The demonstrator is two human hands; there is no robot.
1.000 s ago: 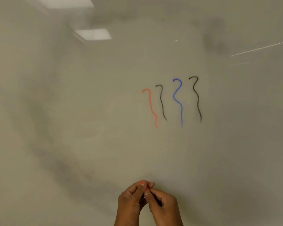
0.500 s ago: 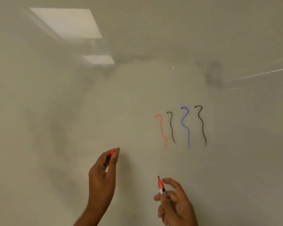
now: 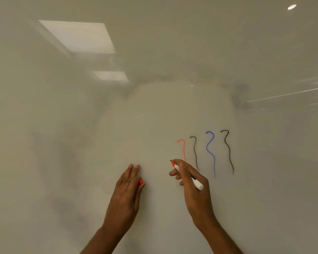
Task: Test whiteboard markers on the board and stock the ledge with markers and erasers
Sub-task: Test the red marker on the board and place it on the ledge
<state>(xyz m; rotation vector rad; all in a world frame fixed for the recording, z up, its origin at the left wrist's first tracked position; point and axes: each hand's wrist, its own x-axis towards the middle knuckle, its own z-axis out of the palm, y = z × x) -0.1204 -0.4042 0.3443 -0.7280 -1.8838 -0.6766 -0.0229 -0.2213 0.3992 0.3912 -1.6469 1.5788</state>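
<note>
A white whiteboard (image 3: 154, 107) fills the view. On it stand several wavy test lines: a red one (image 3: 183, 147), a black one (image 3: 195, 153), a blue one (image 3: 210, 153) and another black one (image 3: 228, 151). My right hand (image 3: 193, 187) holds an uncapped red marker (image 3: 186, 175), its red tip pointing up-left just left of the red line's lower end. My left hand (image 3: 128, 187) rests fingers-up against the board and holds the red cap (image 3: 140, 182) under its fingers.
Ceiling lights (image 3: 77, 36) reflect in the upper left of the board, and grey smudges (image 3: 240, 96) of old ink show at upper right. The ledge is out of view.
Both hands were together at the bottom pulling the cap off, then parted. The right hand has risen with the marker toward the red line; the left moved up with the cap.
</note>
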